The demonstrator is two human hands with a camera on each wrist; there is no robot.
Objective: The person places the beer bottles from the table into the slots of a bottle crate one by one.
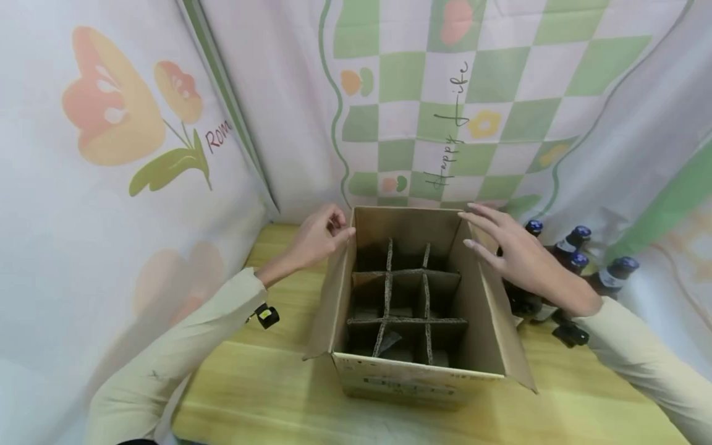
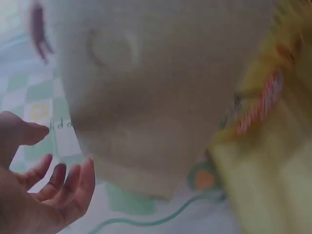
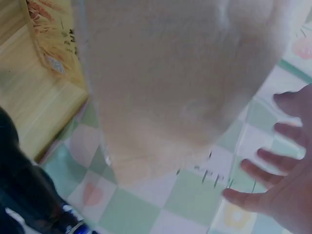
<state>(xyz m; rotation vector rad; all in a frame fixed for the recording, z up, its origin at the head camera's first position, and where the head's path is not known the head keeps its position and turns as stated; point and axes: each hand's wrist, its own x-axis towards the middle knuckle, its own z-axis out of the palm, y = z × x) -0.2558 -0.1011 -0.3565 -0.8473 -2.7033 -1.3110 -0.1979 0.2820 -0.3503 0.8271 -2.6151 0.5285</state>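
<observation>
An open cardboard box (image 1: 406, 364) stands on the table, with crossed cardboard dividers (image 1: 387, 290) splitting its inside into several compartments. Its left flap (image 1: 331, 303) and right flap (image 1: 503, 321) lean outward. By the far left corner is my left hand (image 1: 317, 238), its fingers loosely bent; the left wrist view shows thumb and fingers apart with nothing between them, beside the flap (image 2: 146, 112). My right hand (image 1: 517, 253) hovers at the far right corner, fingers spread and holding nothing. In the right wrist view they are apart from the flap (image 3: 170, 97).
Several dark bottles (image 1: 606, 278) with blue caps stand right of the box, partly behind my right forearm. A small grey scrap (image 1: 389, 340) lies in a near compartment. Printed curtains (image 1: 400, 123) hang close behind and left of the wooden table (image 1: 250, 383).
</observation>
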